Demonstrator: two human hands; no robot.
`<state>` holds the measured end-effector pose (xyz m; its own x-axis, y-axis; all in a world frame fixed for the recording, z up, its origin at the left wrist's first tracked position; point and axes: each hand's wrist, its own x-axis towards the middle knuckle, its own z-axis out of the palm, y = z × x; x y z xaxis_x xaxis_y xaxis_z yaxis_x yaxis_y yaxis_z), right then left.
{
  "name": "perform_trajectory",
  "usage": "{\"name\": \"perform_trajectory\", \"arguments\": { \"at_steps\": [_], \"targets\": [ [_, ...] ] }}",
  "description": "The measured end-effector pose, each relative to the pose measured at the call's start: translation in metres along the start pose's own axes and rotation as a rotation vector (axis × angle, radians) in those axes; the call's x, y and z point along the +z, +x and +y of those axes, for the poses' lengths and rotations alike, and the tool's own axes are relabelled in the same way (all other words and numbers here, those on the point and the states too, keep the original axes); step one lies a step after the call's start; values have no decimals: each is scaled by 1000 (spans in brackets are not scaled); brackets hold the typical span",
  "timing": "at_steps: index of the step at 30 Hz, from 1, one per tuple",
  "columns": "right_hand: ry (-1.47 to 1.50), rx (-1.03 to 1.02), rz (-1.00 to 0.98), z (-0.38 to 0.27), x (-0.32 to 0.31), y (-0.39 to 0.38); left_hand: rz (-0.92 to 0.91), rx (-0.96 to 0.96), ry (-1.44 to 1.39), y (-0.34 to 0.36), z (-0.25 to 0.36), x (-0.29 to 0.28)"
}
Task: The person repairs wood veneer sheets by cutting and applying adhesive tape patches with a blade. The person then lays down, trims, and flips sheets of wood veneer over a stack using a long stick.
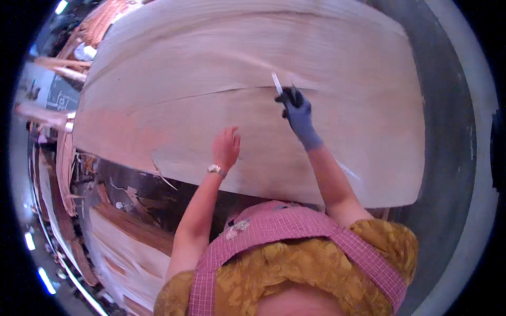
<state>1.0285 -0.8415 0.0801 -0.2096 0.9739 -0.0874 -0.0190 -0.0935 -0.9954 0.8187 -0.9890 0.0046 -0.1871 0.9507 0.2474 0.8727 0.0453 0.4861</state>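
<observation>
A large sheet of pale wood veneer (205, 58) lies spread before me. A long dark crack (216, 93) runs across its middle, ending near my right hand. My right hand (299, 116), in a blue-grey glove with black fingers, is closed around a slim white strip (276, 82) that points away from me. Whether the strip is a blade or tape cannot be made out. A small dark point also shows by the fingers. Bare, with a watch (216, 169) at the wrist, my left hand (226, 147) is over the near part of the sheet, fingers loosely bent and apart, holding nothing.
More veneer (126, 253) is stacked at the lower left, with torn wood scraps (134, 197) between it and the large sheet. Round wooden pieces (45, 116) and bundled strips stand past the left edge. Grey floor (448, 121) runs along the right.
</observation>
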Motion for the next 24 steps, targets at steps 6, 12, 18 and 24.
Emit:
{"name": "perform_trajectory", "arguments": {
  "at_steps": [6,12,18,24],
  "targets": [
    [208,410,161,71,27,28,-119,271,12,101,7,8],
    [150,515,245,74,39,37,-94,501,134,177,-12,67],
    [36,538,288,84,37,36,-125,465,13,183,-21,90],
    [46,544,303,90,28,29,-186,634,-14,154,-15,76]
  ]
}}
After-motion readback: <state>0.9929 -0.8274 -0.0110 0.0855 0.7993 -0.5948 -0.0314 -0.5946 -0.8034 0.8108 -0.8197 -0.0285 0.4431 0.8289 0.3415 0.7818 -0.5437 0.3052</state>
